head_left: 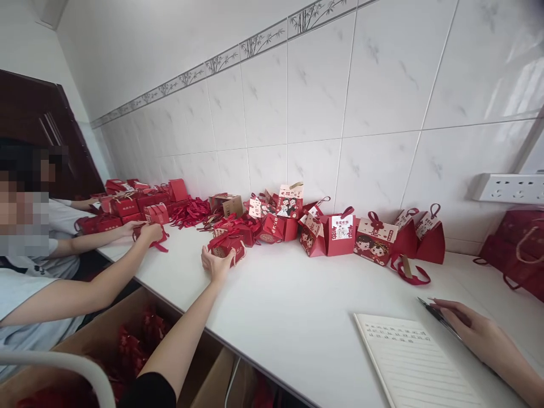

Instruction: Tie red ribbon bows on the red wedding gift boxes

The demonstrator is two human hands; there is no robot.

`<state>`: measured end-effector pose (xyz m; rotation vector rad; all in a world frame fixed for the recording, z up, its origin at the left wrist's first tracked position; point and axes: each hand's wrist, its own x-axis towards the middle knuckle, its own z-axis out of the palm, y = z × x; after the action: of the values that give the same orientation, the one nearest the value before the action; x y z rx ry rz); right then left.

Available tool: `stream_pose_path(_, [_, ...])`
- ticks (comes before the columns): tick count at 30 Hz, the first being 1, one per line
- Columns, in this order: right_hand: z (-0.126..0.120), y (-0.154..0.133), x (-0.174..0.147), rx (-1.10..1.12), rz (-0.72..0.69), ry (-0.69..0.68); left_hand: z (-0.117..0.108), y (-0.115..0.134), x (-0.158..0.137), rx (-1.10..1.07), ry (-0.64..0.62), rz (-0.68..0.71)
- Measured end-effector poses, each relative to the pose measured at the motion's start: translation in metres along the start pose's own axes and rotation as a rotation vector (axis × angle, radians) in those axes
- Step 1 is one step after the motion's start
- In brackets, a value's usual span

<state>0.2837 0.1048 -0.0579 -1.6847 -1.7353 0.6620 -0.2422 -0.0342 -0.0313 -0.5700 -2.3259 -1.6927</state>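
My left hand [217, 265] reaches across the white table [293, 306] and grips a small red gift box [229, 247] with a red ribbon on top and a twisted cord at its side. The fingers and thumb close on its near sides. At the right, my right hand [476, 328] holds a dark pen [442, 321], its tip pointing away to the left. Just left of that hand lies an open lined notebook [408, 351] with several rows of handwritten marks at the top of the page.
Along the tiled wall stand several red gift boxes [340, 241] and a heap of red ribbons [193, 212]. Two people sit at the left; one person's hands [147, 231] handle a red box. A cardboard box [100, 326] with red items sits below the table edge. A power strip [510, 188] is at right.
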Motion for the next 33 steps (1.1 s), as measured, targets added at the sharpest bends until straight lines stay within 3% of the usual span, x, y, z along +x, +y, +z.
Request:
stream_pose_path(5, [0.002,0.002,-0.002,0.022,-0.051,-0.001,-0.001,-0.001,0.004,-0.021,-0.093,-0.067])
stream_pose_path(9, [0.010,0.004,-0.001,0.004,-0.174,0.033,-0.003,-0.004,0.000,-0.062,-0.175,-0.043])
stream_pose_path(12, [0.014,0.007,0.001,-0.044,-0.250,0.088,-0.003,-0.006,-0.013,-0.139,-0.314,0.045])
stream_pose_path(20, [0.013,0.005,-0.006,-0.158,-0.197,0.064,0.002,0.007,-0.085,-0.311,-0.773,0.202])
stream_pose_path(24, [0.015,-0.005,-0.016,-0.100,-0.119,0.148,0.028,0.036,-0.125,-0.361,-0.911,0.262])
stream_pose_path(29, [0.016,-0.014,-0.025,-0.014,-0.190,0.204,0.081,0.080,-0.167,-0.333,-0.889,0.258])
stream_pose_path(33, [0.009,-0.019,-0.027,0.136,-0.138,0.199,0.106,0.092,-0.182,-0.375,-0.909,0.263])
